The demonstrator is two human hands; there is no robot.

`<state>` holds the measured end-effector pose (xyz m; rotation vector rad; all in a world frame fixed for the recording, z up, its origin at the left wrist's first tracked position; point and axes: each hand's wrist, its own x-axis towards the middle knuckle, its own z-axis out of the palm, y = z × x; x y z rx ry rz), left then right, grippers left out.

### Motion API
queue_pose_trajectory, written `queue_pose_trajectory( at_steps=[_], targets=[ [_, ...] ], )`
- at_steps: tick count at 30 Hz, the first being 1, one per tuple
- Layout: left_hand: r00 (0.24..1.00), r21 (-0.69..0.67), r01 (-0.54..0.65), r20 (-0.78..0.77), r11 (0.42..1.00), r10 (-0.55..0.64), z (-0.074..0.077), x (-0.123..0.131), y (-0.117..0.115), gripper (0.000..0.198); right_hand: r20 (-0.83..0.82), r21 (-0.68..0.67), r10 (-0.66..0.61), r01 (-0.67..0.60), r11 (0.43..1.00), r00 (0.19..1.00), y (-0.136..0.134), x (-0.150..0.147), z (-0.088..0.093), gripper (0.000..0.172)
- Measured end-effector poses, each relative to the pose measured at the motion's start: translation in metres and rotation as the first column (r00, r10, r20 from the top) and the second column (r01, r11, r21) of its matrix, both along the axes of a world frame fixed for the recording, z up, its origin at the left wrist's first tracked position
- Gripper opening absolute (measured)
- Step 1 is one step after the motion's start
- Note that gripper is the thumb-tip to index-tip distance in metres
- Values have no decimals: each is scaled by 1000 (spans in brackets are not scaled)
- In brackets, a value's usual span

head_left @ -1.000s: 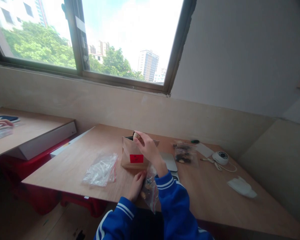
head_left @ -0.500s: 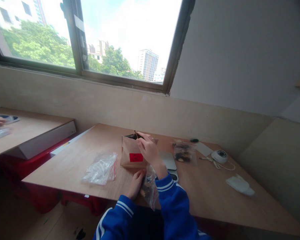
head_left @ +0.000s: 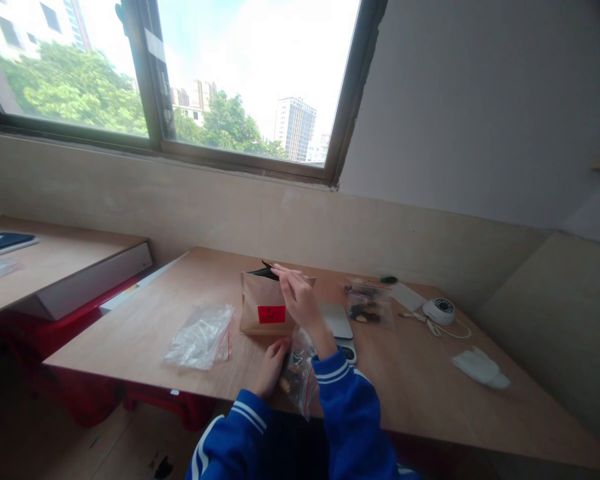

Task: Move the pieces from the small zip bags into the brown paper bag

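At the mouth of an upright brown paper pouch [head_left: 250, 300] with a red label [head_left: 271, 314], my right hand [head_left: 299, 297] has its fingertips pressed together. A thin dark strip [head_left: 267, 265] shows at those fingertips; what it is, I cannot make out. Lower down, my left hand [head_left: 273, 363] rests on the table, fingers curled against the edge of a clear zip bag [head_left: 297, 387] holding brown and dark dried pieces. My right forearm covers part of this zip bag. Behind the right wrist stands a small white kitchen scale [head_left: 341, 323], partly hidden.
Flat empty zip bags [head_left: 200, 337] lie left of the pouch. Filled zip bags [head_left: 370, 308], a white card [head_left: 408, 297], a white dome camera [head_left: 439, 312] with its cable and a crumpled white glove-like item [head_left: 480, 368] are at right. Another table [head_left: 80, 257] stands at left.
My right hand has shifted slightly at the pouch mouth, and the dark strip there now lies flatter. My left hand stays put. Another person's hand has left the table at left.
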<state>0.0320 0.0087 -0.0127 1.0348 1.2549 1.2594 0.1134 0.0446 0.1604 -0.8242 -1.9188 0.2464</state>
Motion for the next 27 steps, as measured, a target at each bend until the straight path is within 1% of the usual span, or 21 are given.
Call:
queue_pose_trajectory(
  at_steps=[3, 5, 8, 10, 13, 18, 20, 22, 25, 27],
  targets=[
    [999, -39, 7, 53, 999, -5, -3, 0, 1, 39, -148, -21, 35, -38, 999, 988, -2, 2, 3, 38],
    [998, -29, 18, 57, 999, -16, -2, -1, 1, 40, -246, -50, 52, -67, 997, 968, -3, 5, 7, 39],
    [998, -20, 33, 63, 999, -32, 0, -1, 0, 36, -325, -113, 66, -108, 988, 944, -3, 11, 11, 41],
    [998, -23, 29, 59, 999, -28, 0, 0, 0, 34, -326, -133, 79, -129, 983, 942, -3, 14, 11, 41],
    [999, -27, 16, 51, 999, -15, -3, 0, 1, 36, -307, -128, 105, -151, 980, 946, -2, 16, 10, 39],
    [995, -7, 79, 66, 997, -79, -6, 0, 3, 40, -338, -98, 86, -126, 987, 937, 0, 13, 9, 41],
    [995, -7, 79, 67, 997, -79, -6, 0, 2, 40, -301, -84, 89, -119, 989, 950, 2, 11, 10, 41],
    [997, -25, 55, 57, 998, -53, -4, 0, 2, 39, -223, -65, 99, -116, 991, 970, 2, 9, 11, 40],
    [999, -52, 40, 31, 998, -39, 0, -1, -1, 38, -140, -34, 67, -72, 997, 988, -6, 12, 15, 38],
    [999, -51, 42, 22, 998, -41, 3, -1, -2, 38, -167, -28, 9, -14, 1000, 986, -18, 21, 16, 37]
  ],
)
